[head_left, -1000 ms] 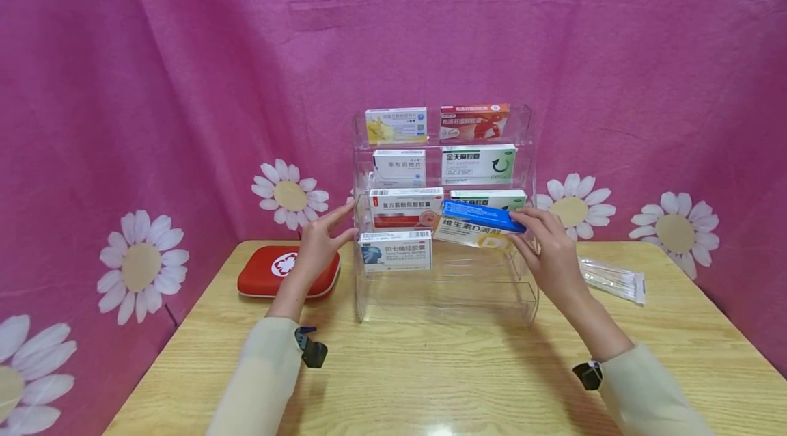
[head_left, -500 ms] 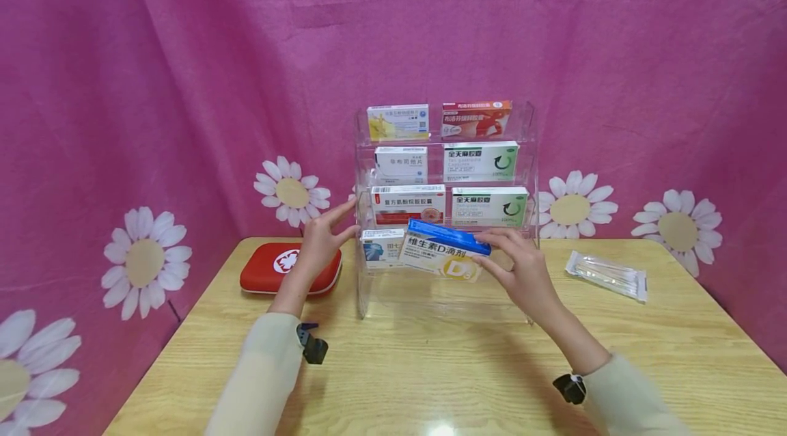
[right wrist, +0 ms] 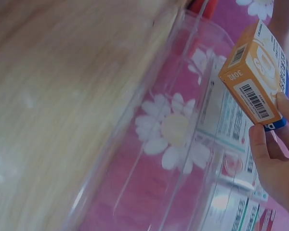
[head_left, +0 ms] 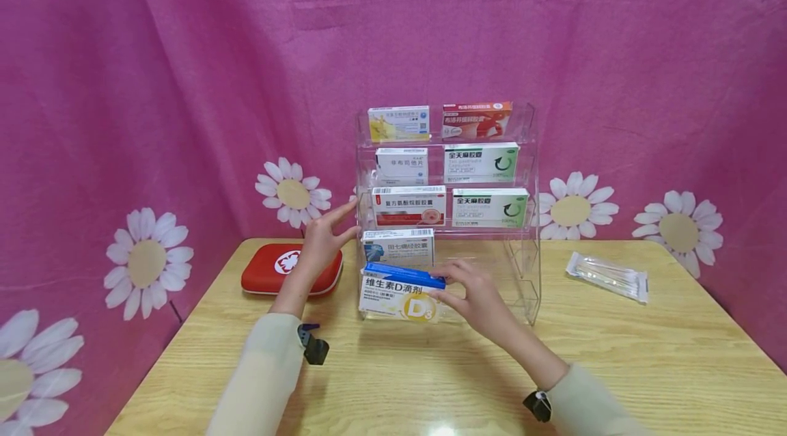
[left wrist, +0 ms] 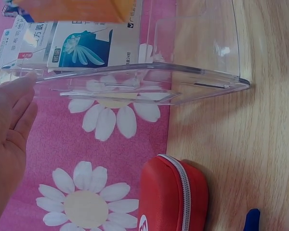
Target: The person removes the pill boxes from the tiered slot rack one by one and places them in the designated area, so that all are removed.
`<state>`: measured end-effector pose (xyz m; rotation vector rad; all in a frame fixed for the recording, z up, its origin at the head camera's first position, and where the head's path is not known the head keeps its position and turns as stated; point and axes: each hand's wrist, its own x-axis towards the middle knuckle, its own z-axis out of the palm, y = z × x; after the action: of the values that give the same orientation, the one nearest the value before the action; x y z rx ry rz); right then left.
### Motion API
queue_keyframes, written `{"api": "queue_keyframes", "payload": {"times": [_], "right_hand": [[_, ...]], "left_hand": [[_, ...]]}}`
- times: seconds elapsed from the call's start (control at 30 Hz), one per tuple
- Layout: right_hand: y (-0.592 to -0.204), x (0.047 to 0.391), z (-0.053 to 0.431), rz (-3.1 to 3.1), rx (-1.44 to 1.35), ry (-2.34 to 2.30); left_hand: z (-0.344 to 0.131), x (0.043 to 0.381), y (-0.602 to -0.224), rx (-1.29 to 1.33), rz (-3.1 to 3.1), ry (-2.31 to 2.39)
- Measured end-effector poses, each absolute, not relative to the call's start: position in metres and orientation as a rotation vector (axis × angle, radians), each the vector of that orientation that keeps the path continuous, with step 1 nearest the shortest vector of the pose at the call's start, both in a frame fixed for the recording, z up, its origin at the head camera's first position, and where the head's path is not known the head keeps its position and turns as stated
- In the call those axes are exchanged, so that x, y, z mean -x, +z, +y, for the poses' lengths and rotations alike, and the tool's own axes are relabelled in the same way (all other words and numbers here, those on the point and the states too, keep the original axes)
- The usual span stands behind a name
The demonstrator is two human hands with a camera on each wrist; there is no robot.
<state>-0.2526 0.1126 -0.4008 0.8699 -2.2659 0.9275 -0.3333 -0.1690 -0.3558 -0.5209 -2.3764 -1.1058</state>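
My right hand [head_left: 476, 296] pinches one end of a blue-topped vitamin D drops box [head_left: 396, 294] between thumb and fingers. The box tilts slightly before the lowest tier of a clear tiered display rack [head_left: 533, 244]; whether it touches the rack cannot be told. In the right wrist view, the box's orange end [right wrist: 253, 98] with a barcode faces the camera. My left hand [head_left: 321, 241] touches the rack's left side with extended fingers; in the left wrist view its fingertips [left wrist: 26, 82] meet the clear edge. Just above the vitamin box stands a white-and-blue medicine box [head_left: 402, 253].
Higher tiers hold several medicine boxes, including a red-banded one [head_left: 408, 209], a green-and-white one [head_left: 490, 209] and a red one [head_left: 476, 123]. A red zipped case [head_left: 264, 272] lies left of the rack, a cotton swab packet [head_left: 607, 277] to the right. A pink curtain [head_left: 184, 80] hangs behind.
My right hand has carried the vitamin D box down and left, from beside the third tier to the lowest tier's left part. The left hand has stayed at the rack's side.
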Motion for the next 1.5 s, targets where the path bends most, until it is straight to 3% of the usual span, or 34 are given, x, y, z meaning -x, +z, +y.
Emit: {"api": "queue_keyframes", "payload": {"times": [0.9,1.5], "right_hand": [[-0.422,0.242,0.058,-2.589,-1.135,0.941],[-0.433,0.245,0.038,-2.673,-1.092,1.06]], "left_hand": [[-0.168,0.333,-0.354,0.48,-2.418,-1.153],[-0.168,0.332,-0.354,0.508,-2.397,-1.118]]}}
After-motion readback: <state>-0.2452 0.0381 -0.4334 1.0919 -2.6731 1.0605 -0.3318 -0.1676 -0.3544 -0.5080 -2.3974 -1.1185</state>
